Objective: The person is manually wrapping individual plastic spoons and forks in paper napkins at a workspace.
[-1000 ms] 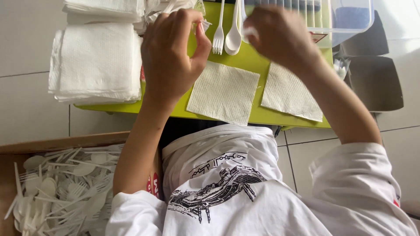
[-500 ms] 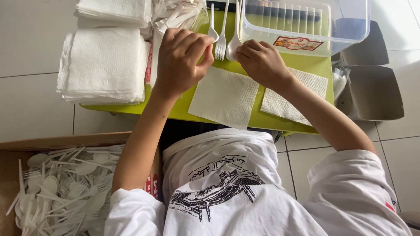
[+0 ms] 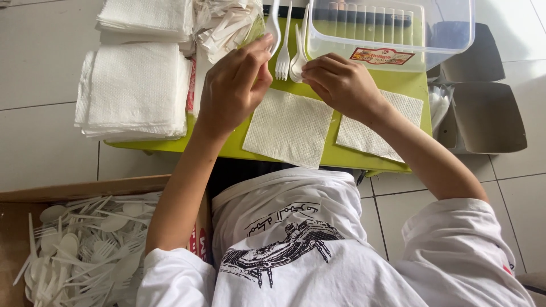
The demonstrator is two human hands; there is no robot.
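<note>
My left hand [image 3: 234, 86] is over the green table [image 3: 341, 156], its thumb and forefinger pinched on the handle of a slim white plastic utensil [image 3: 275, 25]. Beside it a white plastic fork [image 3: 282, 63] and a white plastic spoon [image 3: 296, 71] lie with their heads toward me. My right hand [image 3: 341, 82] has its fingertips closed on the spoon's bowl. Just below both hands a square white napkin [image 3: 287, 128] lies flat. A second napkin [image 3: 369, 133] lies to its right, partly under my right forearm.
Stacks of white napkins [image 3: 133, 91] fill the table's left end, with a pile of wrapped cutlery packs [image 3: 224, 25] behind. A clear plastic tub [image 3: 392, 34] stands at the back right. On the floor are a cardboard box of loose plastic cutlery [image 3: 79, 250] and grey boxes [image 3: 483, 113].
Both hands have come down from the back of the table and drawn together at the cutlery just above the middle napkin. The right hand moved left off the tub.
</note>
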